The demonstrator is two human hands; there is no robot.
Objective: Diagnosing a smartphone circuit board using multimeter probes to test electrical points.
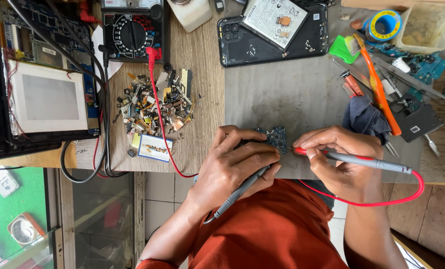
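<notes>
Grey mat (292, 94) | circuit board (277, 138) between left hand (235, 162), right hand (339, 159) | probes gripped

1 head-worn camera looks steeply down, close over the grey mat (292, 94) at the workbench's near edge.

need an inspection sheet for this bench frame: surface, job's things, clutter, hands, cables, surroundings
surface: grey work mat laid on a wooden bench.
job's things: small blue circuit board at the mat's near edge; red probe tip beside the board; black probe.
clutter: pile of small metal parts, opened black phone, orange toothbrush, solder spool, dark cloth.
hands: left hand holds the black probe and rests on the board; right hand holds the red probe.
cables: red lead runs from the multimeter across the parts pile; black leads beside it.
surroundings: tiled floor, glass shelf at lower left.
</notes>
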